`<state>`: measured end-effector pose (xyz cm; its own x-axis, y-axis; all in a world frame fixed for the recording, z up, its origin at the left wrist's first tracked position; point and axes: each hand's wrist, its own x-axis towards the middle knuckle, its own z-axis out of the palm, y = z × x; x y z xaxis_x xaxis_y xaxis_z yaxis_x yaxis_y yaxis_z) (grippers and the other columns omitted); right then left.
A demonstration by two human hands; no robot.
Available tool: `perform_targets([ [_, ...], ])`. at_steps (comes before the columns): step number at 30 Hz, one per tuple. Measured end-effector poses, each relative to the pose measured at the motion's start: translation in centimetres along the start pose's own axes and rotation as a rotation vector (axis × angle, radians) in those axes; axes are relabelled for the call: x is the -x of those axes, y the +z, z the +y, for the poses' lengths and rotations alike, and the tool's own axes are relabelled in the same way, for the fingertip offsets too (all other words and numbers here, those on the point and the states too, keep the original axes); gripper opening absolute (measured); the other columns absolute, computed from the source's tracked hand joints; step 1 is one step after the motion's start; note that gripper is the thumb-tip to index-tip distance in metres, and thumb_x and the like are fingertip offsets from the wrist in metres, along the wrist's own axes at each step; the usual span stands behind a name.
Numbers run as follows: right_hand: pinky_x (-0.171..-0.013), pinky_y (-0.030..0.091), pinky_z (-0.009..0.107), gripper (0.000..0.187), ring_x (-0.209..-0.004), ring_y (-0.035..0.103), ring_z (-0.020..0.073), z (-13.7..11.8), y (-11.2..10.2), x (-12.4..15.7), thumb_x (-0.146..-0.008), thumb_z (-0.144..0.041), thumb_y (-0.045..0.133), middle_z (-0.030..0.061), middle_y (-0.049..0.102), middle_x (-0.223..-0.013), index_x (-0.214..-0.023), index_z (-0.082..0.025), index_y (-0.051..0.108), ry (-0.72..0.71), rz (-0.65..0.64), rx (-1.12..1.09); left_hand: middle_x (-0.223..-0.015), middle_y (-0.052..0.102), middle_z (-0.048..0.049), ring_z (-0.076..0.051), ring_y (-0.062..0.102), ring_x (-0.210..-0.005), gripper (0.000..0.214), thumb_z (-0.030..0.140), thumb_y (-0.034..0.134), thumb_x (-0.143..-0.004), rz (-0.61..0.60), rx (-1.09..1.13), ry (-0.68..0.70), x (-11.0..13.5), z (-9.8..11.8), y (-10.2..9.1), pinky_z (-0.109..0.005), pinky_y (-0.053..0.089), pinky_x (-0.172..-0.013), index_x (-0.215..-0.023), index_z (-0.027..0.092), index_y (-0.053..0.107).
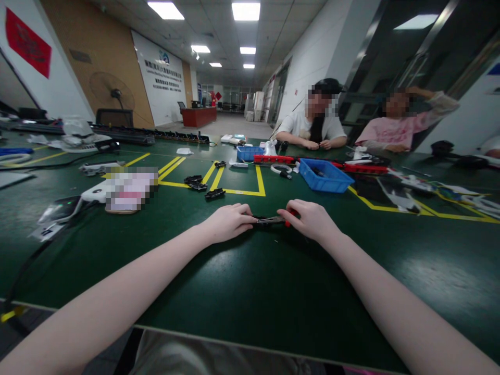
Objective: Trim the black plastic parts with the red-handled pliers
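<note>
Both my hands rest on the green table near its middle. My left hand is closed over a small dark part that I cannot make out. My right hand is closed on the red handles of a pair of pliers. The metal jaws of the pliers point left and meet the fingertips of my left hand. Several small black parts lie beyond my hands, inside yellow tape lines.
A blue bin stands behind my right hand, a smaller blue bin farther back. Two people sit at the far right side. Phones and cables lie at left. A fan stands by the wall.
</note>
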<state>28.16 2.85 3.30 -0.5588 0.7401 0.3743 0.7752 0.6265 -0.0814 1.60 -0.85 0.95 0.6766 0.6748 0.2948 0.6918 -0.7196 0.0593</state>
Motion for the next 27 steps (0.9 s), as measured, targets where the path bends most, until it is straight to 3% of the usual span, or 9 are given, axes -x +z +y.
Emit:
perform_targets([
  [12,-0.063,0.038,0.03,0.046,-0.073,0.058,0.0177,-0.1,1.3,-0.1,-0.098,-0.051,0.034,0.0059,0.064,-0.083,-0.079,-0.021,0.062,-0.035,-0.016,0.0,-0.113,0.06,-0.0078,-0.021,0.061,-0.1,0.029,0.029,0.05,-0.098,0.018,0.038,0.006,0.0,0.0,0.1,-0.033,0.05,-0.087,-0.122,0.022,0.066],
  [17,-0.074,0.046,0.033,0.04,-0.089,0.061,0.0217,0.5,0.7,0.1,-0.093,-0.056,0.044,0.0081,0.066,-0.098,-0.096,-0.021,0.065,-0.084,-0.068,-0.032,-0.113,0.06,-0.0072,-0.02,0.061,-0.099,0.029,0.029,0.05,-0.097,0.029,0.044,0.0,0.1,0.1,0.1,-0.032,0.051,-0.086,-0.121,0.022,0.066],
  [22,-0.091,0.048,0.044,0.06,-0.11,0.06,0.0291,1.4,0.2,1.1,-0.083,-0.062,0.058,0.0131,0.064,-0.122,-0.125,-0.019,0.058,-0.195,-0.178,-0.045,-0.112,0.061,-0.0073,-0.02,0.062,-0.098,0.028,0.03,0.053,-0.096,0.043,0.051,-0.001,0.1,0.0,0.2,-0.033,0.051,-0.086,-0.119,0.022,0.067],
  [27,-0.099,0.045,0.053,0.067,-0.123,0.054,0.0332,3.4,0.2,2.8,-0.085,-0.061,0.056,0.0146,0.057,-0.136,-0.14,-0.024,0.047,-0.189,-0.147,-0.052,-0.113,0.062,-0.0073,-0.02,0.061,-0.099,0.027,0.035,0.056,-0.095,0.066,0.091,-0.023,0.0,0.1,0.4,-0.033,0.05,-0.087,-0.115,0.023,0.07],
])
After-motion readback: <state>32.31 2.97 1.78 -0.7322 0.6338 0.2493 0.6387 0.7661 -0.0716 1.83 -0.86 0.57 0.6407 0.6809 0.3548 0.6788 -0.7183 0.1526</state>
